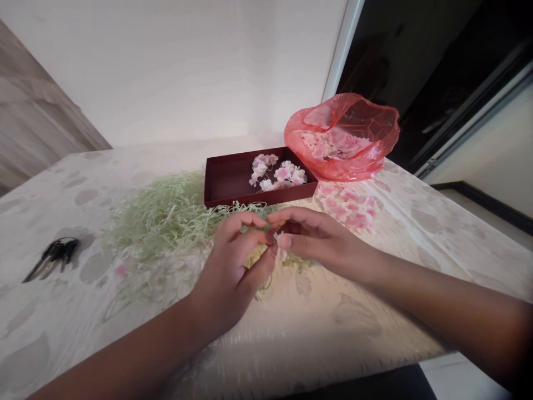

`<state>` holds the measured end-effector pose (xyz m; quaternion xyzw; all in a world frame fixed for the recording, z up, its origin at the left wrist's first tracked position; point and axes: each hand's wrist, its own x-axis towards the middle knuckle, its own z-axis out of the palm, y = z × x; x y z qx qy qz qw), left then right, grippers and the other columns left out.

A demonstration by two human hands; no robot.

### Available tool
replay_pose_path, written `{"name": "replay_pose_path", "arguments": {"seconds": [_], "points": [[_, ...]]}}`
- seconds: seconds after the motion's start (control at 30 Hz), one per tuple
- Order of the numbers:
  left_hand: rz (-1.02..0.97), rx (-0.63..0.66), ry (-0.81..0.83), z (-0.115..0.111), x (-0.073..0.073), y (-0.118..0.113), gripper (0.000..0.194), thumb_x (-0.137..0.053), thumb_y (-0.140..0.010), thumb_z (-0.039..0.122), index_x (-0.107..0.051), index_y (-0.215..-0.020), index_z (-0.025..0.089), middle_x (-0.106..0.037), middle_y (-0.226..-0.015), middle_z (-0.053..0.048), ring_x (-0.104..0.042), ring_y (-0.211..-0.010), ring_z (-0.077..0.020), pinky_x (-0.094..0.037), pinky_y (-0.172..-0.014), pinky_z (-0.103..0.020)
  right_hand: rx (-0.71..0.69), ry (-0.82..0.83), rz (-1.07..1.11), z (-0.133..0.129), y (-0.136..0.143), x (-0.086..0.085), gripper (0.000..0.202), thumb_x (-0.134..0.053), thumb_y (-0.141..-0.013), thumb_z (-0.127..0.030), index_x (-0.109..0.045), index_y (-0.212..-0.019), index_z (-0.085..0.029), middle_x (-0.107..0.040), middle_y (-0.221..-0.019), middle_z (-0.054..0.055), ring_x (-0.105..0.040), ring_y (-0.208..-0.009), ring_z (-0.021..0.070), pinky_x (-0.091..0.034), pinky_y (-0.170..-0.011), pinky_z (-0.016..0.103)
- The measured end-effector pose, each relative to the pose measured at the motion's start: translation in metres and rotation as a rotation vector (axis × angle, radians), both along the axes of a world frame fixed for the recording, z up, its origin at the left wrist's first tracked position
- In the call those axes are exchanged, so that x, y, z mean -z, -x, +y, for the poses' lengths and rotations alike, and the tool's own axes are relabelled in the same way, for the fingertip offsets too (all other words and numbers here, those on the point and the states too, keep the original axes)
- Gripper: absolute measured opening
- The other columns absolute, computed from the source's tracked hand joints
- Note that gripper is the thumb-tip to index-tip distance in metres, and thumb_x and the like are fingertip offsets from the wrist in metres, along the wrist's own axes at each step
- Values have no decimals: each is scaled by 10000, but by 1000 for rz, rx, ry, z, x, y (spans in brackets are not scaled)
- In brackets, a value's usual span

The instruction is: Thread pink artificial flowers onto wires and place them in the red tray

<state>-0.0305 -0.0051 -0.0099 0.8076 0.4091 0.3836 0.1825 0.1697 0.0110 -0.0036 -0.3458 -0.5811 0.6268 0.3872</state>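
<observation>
My left hand and my right hand meet above the near middle of the table, fingertips pinched together. Between them is a small pale pink artificial flower, mostly covered by the fingers. Just beyond the hands stands a dark maroon box, open at the top. Strung pink-and-white flowers lie in its right half. Pale green shredded paper spreads left of the box and under my left hand. Loose pink petals are piled beyond my right hand.
A translucent red plastic bag with more pink flowers stands open at the back right, against the box's corner. A bunch of keys lies at the left. The patterned tablecloth reaches the near edge; a white wall rises behind.
</observation>
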Motion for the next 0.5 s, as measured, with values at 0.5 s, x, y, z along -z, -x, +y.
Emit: {"name": "replay_pose_path", "arguments": {"seconds": [0.5], "points": [[105, 13, -147, -1, -1, -3, 86, -599, -896, 135, -646, -889, 207, -541, -1150, -51, -543, -1106, -215, -452, -954, -396, -29, -5, -183, -3, 1, -2, 190, -781, -792, -307, -655, -840, -174, -557, -748, -20, -470, -685, 117, -347, -614, 261]]}}
